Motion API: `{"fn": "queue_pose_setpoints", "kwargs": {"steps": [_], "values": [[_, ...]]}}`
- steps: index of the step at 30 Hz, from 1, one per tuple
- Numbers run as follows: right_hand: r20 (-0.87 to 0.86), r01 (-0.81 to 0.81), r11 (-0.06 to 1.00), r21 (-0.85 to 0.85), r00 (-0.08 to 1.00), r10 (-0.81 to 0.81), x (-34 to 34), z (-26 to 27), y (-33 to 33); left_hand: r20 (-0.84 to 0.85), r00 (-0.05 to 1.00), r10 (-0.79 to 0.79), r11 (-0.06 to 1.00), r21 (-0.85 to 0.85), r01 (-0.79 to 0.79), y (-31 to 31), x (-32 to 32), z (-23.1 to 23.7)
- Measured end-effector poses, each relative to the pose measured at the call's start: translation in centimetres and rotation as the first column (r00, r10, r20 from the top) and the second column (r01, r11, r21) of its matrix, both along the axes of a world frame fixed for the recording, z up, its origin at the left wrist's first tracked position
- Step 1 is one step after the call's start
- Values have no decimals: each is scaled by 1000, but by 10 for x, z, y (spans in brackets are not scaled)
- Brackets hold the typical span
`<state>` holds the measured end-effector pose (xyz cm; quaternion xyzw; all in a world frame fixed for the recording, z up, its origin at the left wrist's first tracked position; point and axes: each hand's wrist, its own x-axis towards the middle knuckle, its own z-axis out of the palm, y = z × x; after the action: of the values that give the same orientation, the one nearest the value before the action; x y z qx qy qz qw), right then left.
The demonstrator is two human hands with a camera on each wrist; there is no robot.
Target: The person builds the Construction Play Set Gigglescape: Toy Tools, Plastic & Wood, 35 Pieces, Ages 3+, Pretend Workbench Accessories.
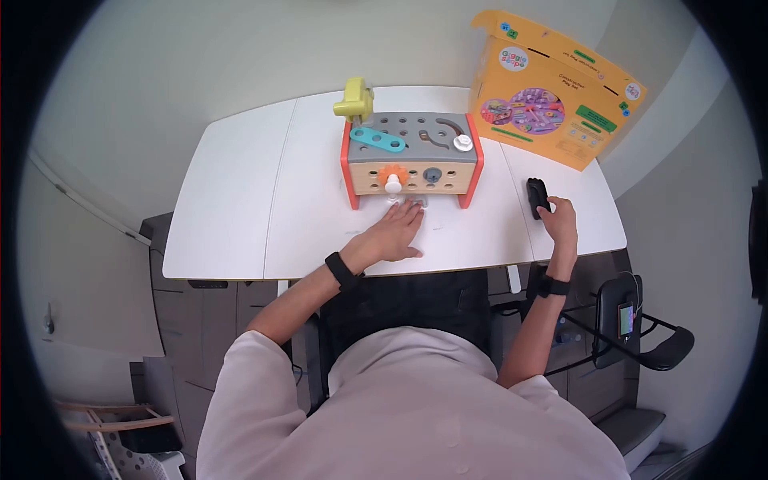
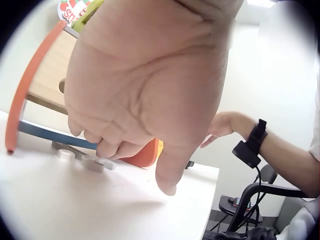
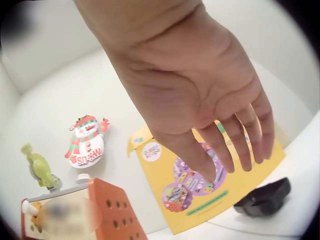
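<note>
My left hand (image 1: 390, 237) is held palm down, fingers extended, low in front of the toy workbench (image 1: 412, 156). Small white and grey pieces, among them a grey plastic piece (image 2: 93, 164) and a white knob (image 2: 65, 155), lie on the table close to its fingertips. The bench carries a yellow-green clamp-like piece (image 1: 354, 102), a teal strip with holes (image 1: 378, 140), an orange gear (image 1: 393, 173) and a white bolt (image 1: 463, 143). At the right, my right hand (image 1: 562, 220) hovers with loosely straight fingers beside a small black object (image 3: 262, 198); nothing is in its grasp.
Behind the bench on the right stands a yellow play-set box (image 1: 552, 100). The white table (image 1: 228, 192) has its front edge near my lap. A snowman decoration (image 3: 86, 141) shows on the wall, and a black folding chair (image 1: 616, 320) with a phone on it stands beyond the table's right.
</note>
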<state>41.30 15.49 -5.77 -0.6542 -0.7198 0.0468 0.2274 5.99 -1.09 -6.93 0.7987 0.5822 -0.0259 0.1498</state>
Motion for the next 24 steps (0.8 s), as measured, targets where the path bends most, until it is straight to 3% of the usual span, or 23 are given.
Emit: {"fn": "queue_pose_setpoints", "kwargs": {"steps": [2,6,8,11,18,24], "values": [[144,102,991,-90,986,-88,3,-6,6,66,998,-6,1000,-17,7,2,1,-1],[45,81,981,-176,996,-74,6,-26,33,69,997,-23,997,-70,28,1,2,4],[48,158,925,-346,987,-151,-12,-7,25,71,997,-36,995,-93,43,2,1,6],[140,199,941,-273,976,-166,-29,-9,19,99,989,-109,988,-99,118,3,0,3],[119,217,954,-207,973,-195,-38,0,9,278,947,-159,985,-15,170,13,-19,0],[-108,126,976,-179,983,-147,-29,11,-1,272,946,-175,982,-20,187,20,-30,2]]}}
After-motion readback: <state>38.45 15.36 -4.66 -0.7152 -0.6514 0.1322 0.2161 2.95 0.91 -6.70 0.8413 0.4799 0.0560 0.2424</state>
